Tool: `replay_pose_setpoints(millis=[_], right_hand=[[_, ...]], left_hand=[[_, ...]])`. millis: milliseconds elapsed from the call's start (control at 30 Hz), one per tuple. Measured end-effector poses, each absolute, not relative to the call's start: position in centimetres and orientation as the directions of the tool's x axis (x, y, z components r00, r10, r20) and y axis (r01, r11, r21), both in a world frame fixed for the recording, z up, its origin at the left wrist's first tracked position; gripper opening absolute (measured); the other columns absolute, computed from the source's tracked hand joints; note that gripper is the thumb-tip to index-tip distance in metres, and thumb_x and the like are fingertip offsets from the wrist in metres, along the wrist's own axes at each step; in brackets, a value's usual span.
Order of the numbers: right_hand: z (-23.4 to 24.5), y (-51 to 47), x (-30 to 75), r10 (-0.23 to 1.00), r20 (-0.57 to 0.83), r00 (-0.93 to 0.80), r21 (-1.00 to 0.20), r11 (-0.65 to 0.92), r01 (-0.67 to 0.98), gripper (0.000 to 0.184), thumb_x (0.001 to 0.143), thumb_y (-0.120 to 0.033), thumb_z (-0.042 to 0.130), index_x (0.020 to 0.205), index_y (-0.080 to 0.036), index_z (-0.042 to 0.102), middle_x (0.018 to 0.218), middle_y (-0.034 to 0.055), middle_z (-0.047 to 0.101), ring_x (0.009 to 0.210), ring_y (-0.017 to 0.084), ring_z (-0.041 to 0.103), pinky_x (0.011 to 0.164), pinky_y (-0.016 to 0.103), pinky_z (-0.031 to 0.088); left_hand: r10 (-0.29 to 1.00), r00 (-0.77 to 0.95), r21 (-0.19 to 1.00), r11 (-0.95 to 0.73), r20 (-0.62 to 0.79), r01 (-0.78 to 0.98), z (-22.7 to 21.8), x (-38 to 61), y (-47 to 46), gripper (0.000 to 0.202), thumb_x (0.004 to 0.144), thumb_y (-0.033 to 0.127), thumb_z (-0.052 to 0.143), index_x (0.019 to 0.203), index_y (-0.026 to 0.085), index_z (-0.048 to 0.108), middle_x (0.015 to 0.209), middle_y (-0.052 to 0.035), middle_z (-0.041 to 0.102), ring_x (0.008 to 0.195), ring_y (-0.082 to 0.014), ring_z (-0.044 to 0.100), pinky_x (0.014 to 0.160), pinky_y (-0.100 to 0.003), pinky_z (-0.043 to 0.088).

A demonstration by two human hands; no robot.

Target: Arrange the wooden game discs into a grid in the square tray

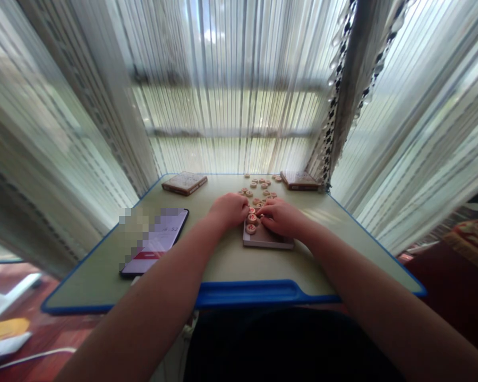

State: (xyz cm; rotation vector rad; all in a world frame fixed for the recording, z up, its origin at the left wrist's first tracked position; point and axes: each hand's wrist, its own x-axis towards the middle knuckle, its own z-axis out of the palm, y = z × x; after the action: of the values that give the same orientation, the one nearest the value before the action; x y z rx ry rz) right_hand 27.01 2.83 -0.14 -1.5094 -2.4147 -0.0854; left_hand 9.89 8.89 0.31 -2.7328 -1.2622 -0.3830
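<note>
Left hand [233,208] curled, right hand [279,216] half-bent; fingers' hold cannot be told. Red-marked xiangqi pieces [250,228] in shallow box [276,240], between and just short of fingertips. Blue-rimmed table [223,262] beneath fingers; sheer curtains [239,114] beyond.

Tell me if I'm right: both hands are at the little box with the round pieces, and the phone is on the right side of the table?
Not quite: the phone lies on the left side of the table, as the head view shows. The rest is right: left hand and right hand are at the little box with round pieces.
</note>
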Motion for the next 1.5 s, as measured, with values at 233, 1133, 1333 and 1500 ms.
replay_pose_setpoints(millis=[233,1133,1333,1500], right_hand=[[0.0,2.7,27.1,0.866,0.294,-0.405,-0.119,0.453,0.883,0.025,0.077,-0.024,0.047,0.092,-0.022,0.068,0.084,0.0053,0.061,0.081,0.016,0.051,0.076,0.026,0.038],[0.7,1.4,26.0,0.854,0.191,-0.485,-0.32,0.521,0.791,0.019,0.072,-0.031,0.056,0.085,-0.023,0.068,0.064,-0.0015,0.061,0.055,0.008,0.048,0.055,0.02,0.032],[0.5,1.5,25.8,0.851,0.201,-0.485,-0.343,0.524,0.779,0.018,0.072,-0.031,0.058,0.083,-0.023,0.068,0.063,-0.0018,0.06,0.056,0.008,0.048,0.055,0.019,0.031],[0.4,1.6,25.8,0.85,0.202,-0.486,-0.35,0.526,0.775,0.019,0.073,-0.033,0.057,0.083,-0.022,0.068,0.064,-0.0014,0.059,0.056,0.008,0.047,0.054,0.019,0.03]], left_hand=[[0.729,0.629,0.001,-0.653,0.269,0.757,0.3,9.9,8.8,0.036,0.079,0.036,0.035,0.081,0.02,0.067,0.084,-0.0079,0.065,0.077,-0.0177,0.058,0.069,-0.027,0.041],[0.749,0.616,0.032,-0.641,0.244,0.767,0.9,9.9,8.5,0.031,0.077,0.033,0.039,0.081,0.02,0.066,0.085,-0.0057,0.065,0.078,-0.0163,0.057,0.07,-0.025,0.042],[0.737,0.627,0.016,-0.651,0.253,0.759,0.9,10.0,8.5,0.031,0.078,0.034,0.038,0.081,0.02,0.066,0.085,-0.0058,0.065,0.077,-0.0168,0.058,0.069,-0.026,0.042],[0.739,0.624,0.014,-0.648,0.255,0.762,0.7,9.9,8.6,0.031,0.078,0.035,0.039,0.08,0.02,0.066,0.084,-0.0058,0.065,0.076,-0.0167,0.057,0.068,-0.026,0.041]])
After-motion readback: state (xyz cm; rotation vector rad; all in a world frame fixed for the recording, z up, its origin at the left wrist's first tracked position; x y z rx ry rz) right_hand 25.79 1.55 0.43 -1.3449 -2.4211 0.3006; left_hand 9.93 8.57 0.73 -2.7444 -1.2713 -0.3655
